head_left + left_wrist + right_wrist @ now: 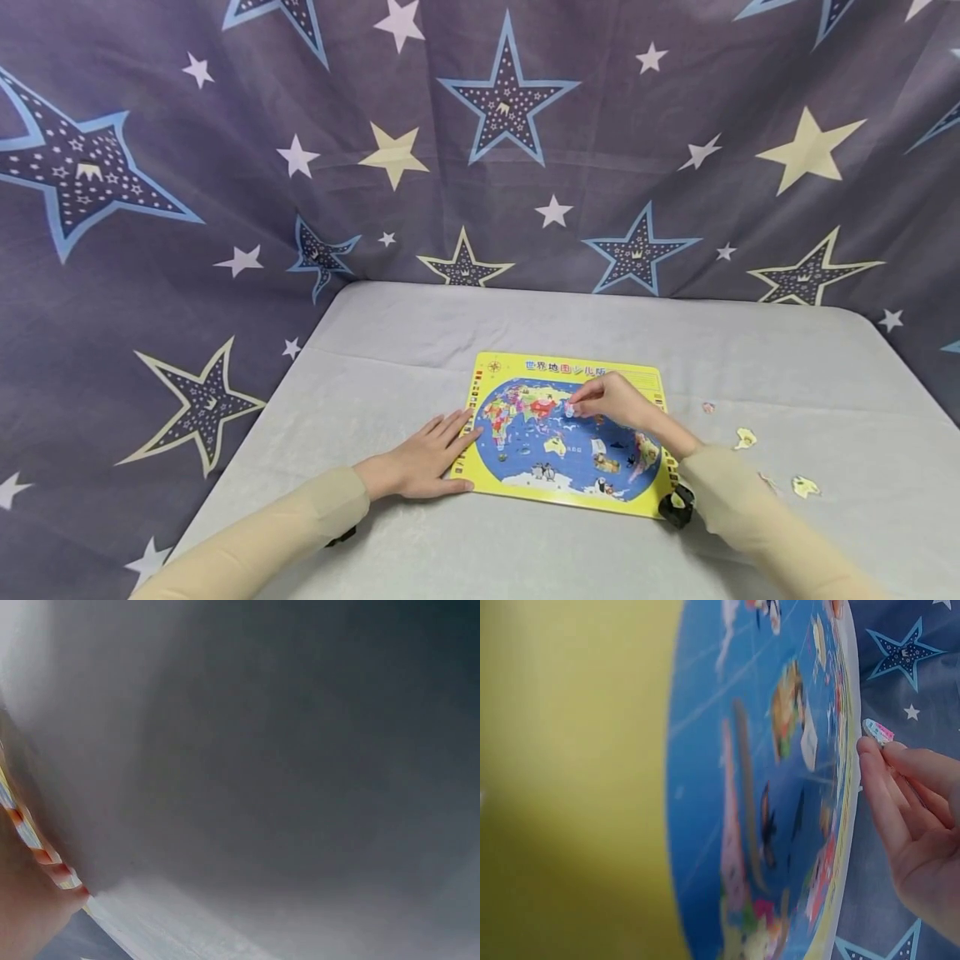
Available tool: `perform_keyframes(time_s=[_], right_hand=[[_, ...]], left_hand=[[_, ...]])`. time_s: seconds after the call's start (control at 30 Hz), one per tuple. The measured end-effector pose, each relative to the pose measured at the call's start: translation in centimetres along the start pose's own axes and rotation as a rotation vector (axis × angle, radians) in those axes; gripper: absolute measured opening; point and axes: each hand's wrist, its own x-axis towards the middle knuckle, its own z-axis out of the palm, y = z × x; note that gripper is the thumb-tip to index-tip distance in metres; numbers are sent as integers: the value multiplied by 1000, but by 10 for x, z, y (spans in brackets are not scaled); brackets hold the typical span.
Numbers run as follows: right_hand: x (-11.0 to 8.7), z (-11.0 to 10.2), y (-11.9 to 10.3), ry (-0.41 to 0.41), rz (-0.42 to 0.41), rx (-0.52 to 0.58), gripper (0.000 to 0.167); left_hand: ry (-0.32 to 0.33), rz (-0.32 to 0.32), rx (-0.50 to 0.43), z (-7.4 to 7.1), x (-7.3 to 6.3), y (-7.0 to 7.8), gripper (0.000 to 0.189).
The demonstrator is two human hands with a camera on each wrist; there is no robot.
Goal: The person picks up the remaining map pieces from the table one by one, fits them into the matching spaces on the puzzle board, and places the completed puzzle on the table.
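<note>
The small, flat, glossy piece (pixel 878 732) I pinch in my right hand (pixel 919 840) shows pale blue with a bright pink patch. Mid-frame, my rectangular yellow board (pixel 651 505) carries a deep blue oval map (pixel 525 457) with red, green, pink, yellow and white shapes. Small irregular loose pieces (pixel 806 486) at right are mostly pale yellow with darker marks. My long cream sleeves (pixel 270 542) cross the lower corners above a plain light-grey cloth (pixel 390 333). Across the top, the purple-grey fabric backdrop (pixel 480 196) bears white stars, pale-yellow stars, and dark, speckled ones outlined in blue or yellow.
</note>
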Motion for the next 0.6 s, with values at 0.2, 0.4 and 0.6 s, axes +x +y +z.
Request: perform_keyframes(time_s=[0.2, 0.4, 0.6], right_hand=[[10, 11, 1, -30, -4, 25, 15], [16, 20, -7, -89, -18, 65, 17], [18, 30, -19, -117, -31, 61, 17]], left_hand=[[-2, -1, -8, -1, 0, 0, 79], [-1, -2, -8, -1, 0, 1, 79], [2, 1, -9, 0, 0, 0, 79]])
